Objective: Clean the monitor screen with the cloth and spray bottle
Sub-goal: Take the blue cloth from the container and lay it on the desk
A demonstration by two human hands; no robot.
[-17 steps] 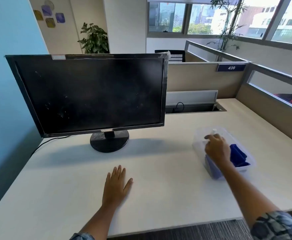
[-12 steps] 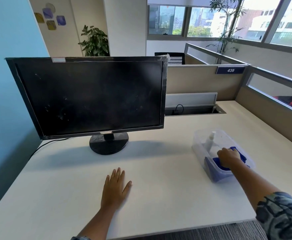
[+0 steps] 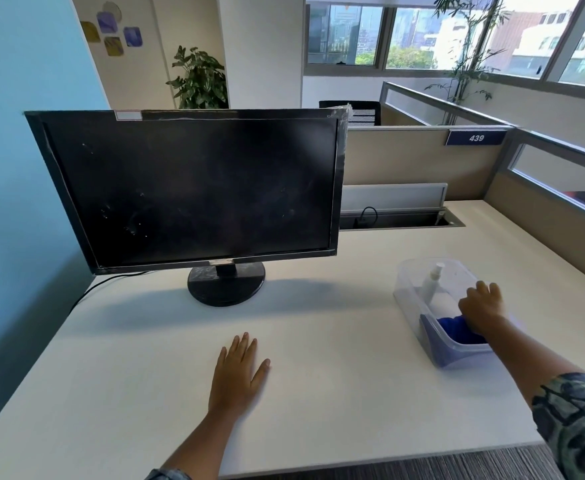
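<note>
A black monitor (image 3: 194, 192) with a smudged, dusty screen stands on its round base at the desk's left. To the right sits a clear plastic bin (image 3: 409, 289) holding a white spray bottle (image 3: 431, 282) leaning upright and a blue cloth (image 3: 457, 329). My right hand (image 3: 481, 306) reaches into the bin and rests on top of the blue cloth, fingers curled over it; whether it grips the cloth is not visible. My left hand (image 3: 239, 372) lies flat on the desk in front of the monitor, fingers apart, holding nothing.
The white desk (image 3: 336, 341) is bounded by a blue wall on the left and beige partitions at the back and right. A cable tray opening (image 3: 398, 220) lies behind the monitor's right side. The monitor's cable (image 3: 93, 289) runs off the left edge.
My right hand moved from the spray bottle's end of the bin down onto the blue cloth. The left hand stayed flat on the desk.
</note>
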